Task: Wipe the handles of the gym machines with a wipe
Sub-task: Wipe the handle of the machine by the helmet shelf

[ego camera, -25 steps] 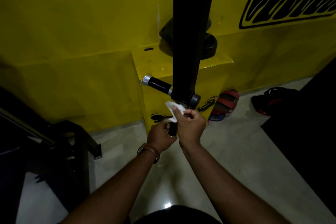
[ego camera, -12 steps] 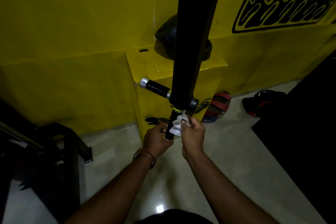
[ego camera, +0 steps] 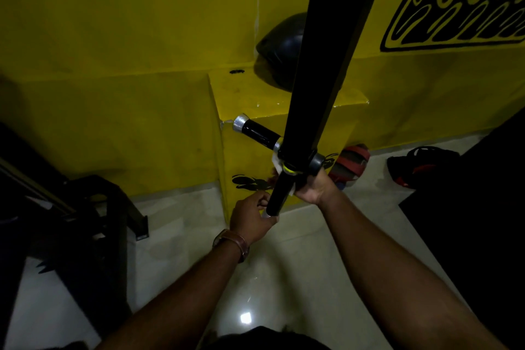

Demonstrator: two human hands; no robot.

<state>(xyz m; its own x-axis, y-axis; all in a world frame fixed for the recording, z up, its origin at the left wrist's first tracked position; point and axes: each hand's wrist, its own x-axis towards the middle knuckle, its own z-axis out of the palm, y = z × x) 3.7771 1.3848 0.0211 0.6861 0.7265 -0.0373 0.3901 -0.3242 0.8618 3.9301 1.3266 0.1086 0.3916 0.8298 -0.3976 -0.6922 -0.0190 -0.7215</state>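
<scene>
Two black handles (ego camera: 257, 133) (ego camera: 277, 192), one white wipe (ego camera: 277, 162), two hands (ego camera: 250, 216) (ego camera: 314, 187), one helmet (ego camera: 279, 51), two sandals (ego camera: 350, 163) (ego camera: 420, 163).

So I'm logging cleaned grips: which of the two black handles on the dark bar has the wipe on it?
The near black handle, pointing toward the person: both hands hold it, white wipe at its top. The silver-capped far handle is bare.

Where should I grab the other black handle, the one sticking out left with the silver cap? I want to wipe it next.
Wrap the wipe round the middle of the second handle's black grip, between its silver end cap and the collar at the black bar. Come from below or the capped end: it juts out free leftward, while the bar blocks the inner end.
</scene>
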